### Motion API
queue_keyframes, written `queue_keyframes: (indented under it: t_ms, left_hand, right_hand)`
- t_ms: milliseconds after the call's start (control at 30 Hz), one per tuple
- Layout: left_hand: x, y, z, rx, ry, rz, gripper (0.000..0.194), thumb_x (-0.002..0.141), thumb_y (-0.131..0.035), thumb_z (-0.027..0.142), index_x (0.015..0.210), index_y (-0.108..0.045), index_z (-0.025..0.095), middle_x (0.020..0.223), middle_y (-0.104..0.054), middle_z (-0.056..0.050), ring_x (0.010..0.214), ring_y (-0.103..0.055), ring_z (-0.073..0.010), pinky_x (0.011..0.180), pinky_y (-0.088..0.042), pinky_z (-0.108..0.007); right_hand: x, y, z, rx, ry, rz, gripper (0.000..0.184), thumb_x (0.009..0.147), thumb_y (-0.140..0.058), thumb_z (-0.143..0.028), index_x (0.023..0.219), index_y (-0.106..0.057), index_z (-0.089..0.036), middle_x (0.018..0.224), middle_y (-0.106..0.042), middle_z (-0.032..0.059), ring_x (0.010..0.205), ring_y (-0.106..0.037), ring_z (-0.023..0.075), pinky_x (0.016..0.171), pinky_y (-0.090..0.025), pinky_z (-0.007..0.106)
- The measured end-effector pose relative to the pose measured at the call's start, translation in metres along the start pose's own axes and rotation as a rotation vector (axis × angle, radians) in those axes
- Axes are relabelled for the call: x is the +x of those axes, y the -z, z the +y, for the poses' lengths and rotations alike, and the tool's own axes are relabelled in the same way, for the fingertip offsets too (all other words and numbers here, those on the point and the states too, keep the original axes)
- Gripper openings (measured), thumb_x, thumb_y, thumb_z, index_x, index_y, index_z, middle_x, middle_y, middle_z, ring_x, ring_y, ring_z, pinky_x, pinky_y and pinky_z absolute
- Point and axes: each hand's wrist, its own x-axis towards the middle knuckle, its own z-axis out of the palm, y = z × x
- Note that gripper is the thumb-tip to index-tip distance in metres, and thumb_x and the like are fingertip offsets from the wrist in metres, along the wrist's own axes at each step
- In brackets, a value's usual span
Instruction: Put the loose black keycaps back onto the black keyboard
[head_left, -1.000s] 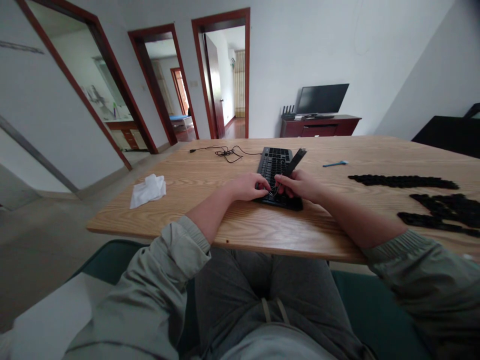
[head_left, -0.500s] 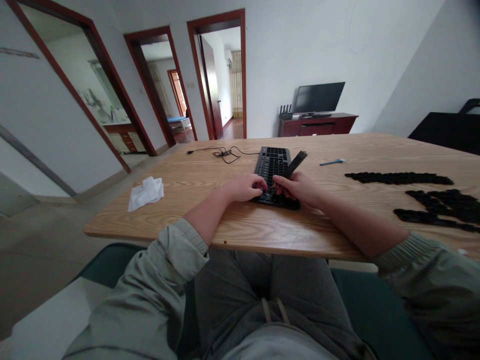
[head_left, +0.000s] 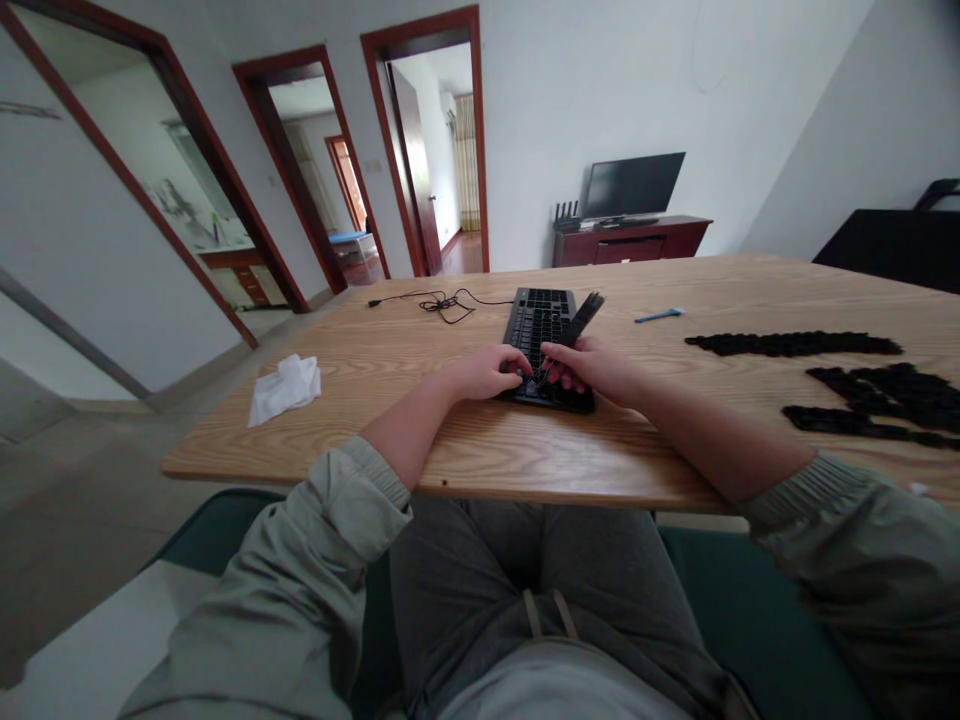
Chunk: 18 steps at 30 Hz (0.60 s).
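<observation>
Hands over the keyboard (head_left: 534,325)
My right hand (head_left: 592,368) grips a black brush (head_left: 585,316); my left hand (head_left: 491,373)'s hold, I can't tell.

Black keyboard (head_left: 528,325), black handheld tool (head_left: 585,315), tan wood-grain table (head_left: 375,425), white tissue (head_left: 285,390), blue brush (head_left: 660,316), grey-green sleeves (head_left: 300,540)
</observation>
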Motion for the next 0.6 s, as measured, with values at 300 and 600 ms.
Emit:
queue_keyframes:
  t_ms: [300,600]
  left_hand:
    - [-0.003,0.001,0.002,0.029,-0.046,-0.020,0.028,0.079,-0.059,0.024,0.104,-0.068,0.017,0.101,-0.068,-0.004,0.092,-0.061,-0.0168,0.085,-0.048,-0.029]
    - [-0.005,0.004,0.005,0.029,-0.057,-0.027,0.025,0.078,-0.060,0.028,0.099,-0.067,0.015,0.093,-0.067,-0.003,0.087,-0.059,-0.0167,0.076,-0.047,-0.028]
  right_hand:
    - [-0.015,-0.013,-0.016,-0.225,-0.007,0.162,0.047,0.085,-0.060,-0.058,0.071,-0.063,-0.014,0.063,-0.064,0.0066,0.048,-0.056,0.0127,0.041,-0.042,0.025]
    - [-0.027,-0.017,-0.013,-0.221,0.118,0.088,0.044,0.081,-0.064,-0.059,0.076,-0.067,-0.015,0.063,-0.066,0.0071,0.050,-0.057,0.0138,0.041,-0.043,0.024]
